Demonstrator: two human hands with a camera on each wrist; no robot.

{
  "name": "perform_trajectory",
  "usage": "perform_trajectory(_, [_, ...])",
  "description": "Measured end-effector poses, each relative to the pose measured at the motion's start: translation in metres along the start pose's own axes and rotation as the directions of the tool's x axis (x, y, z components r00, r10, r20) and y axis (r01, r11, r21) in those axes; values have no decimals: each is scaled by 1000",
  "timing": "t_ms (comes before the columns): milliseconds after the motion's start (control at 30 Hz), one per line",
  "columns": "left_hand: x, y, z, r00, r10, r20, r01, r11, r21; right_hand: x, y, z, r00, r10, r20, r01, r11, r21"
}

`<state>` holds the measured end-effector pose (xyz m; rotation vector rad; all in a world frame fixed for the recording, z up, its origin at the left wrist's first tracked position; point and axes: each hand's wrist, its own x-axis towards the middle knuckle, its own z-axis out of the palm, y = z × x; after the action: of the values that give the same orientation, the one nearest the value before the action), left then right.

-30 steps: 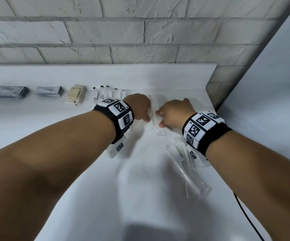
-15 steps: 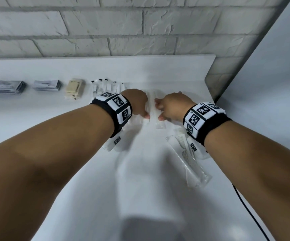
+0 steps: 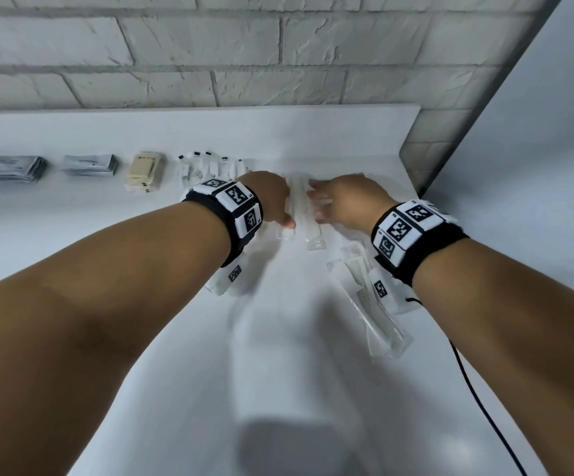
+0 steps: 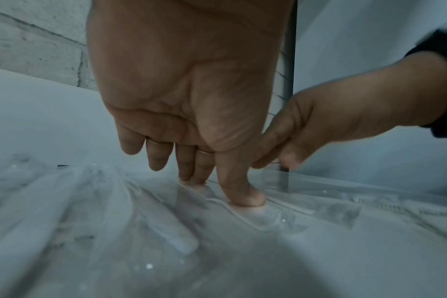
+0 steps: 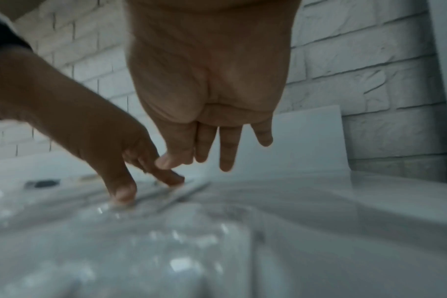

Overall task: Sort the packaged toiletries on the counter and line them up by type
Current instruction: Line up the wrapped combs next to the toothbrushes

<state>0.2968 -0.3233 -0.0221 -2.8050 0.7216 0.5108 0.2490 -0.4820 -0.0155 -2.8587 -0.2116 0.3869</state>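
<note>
On clear packets (image 3: 304, 214), left hand (image 3: 272, 197)

Clear packets (image 5: 151, 252) blurred (contents unreadable)

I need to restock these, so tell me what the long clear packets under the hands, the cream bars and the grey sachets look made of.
Long clear packets: thin glossy plastic film, see-through, creasing under the left hand fingers.
Cream rectangular bars: matte, opaque; probably wrapped soap, though the wrapper material is unclear.
Grey flat sachets: dull printed paper or foil; too small to tell which.
</note>
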Motion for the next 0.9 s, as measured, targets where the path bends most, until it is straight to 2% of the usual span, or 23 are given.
perform_trajectory(67, [-1, 1, -1, 1000, -3, 14, 3, 1000, 18, -15, -1, -12, 989, 77, -130, -64, 992, 106])
perform_trajectory(100, [0, 1, -1, 1000, -5, 23, 4, 1000, 26, -23, -3, -18, 987, 121, -106, -112, 990, 88])
perform_trajectory(167, [1, 1, -1, 999, -4, 34, 3, 999, 34, -42, -11, -23, 978, 178, 105, -174, 984, -44])
perform_trajectory(200, [1, 1, -1, 999, -4, 33, 3, 1000, 31, -52, -16, -20, 957, 199, 212, -176, 976, -126])
perform_trajectory(233, [1, 1, -1, 1000, -3, 30, 2, 999, 33, -60, -20, -13, 943, 203, 263, -153, 968, -197])
perform_trajectory(300, [2, 0, 0, 1000, -1, 26, 0, 999, 33, -74, -27, 6, 944, 210, 255, -133, 948, -289])
perform_trajectory(433, [-1, -1, 2, 1000, 7, 11, -7, 1000, 23, -77, -34, 29, 947, 235, 221, -200, 965, -168])
perform_trajectory(533, [-2, -3, 5, 1000, 8, -4, -8, 1000, -13, -78, -37, 32, 947, 216, 238, -193, 975, -114])
perform_trajectory(667, [2, -5, 10, 1000, 11, -3, -11, 999, -36, -79, -39, 4, 947, 188, 262, -174, 982, -75])
perform_trajectory(733, [3, -6, 11, 1000, 17, -5, -17, 999, -33, -70, -33, -31, 968, 175, 182, -182, 983, 24])
perform_trajectory(800, [3, -7, 11, 1000, 18, -5, -19, 999, -37, -59, -23, -66, 990, 139, -17, -136, 985, 105])
perform_trajectory(833, [3, -7, 11, 1000, 18, -4, -18, 999, -41, -54, -17, -80, 983, 112, -147, -94, 988, 127])
perform_trajectory(900, [3, -7, 11, 1000, 14, -1, -14, 999, -46, -44, -7, -89, 910, 55, -412, -11, 994, 108])
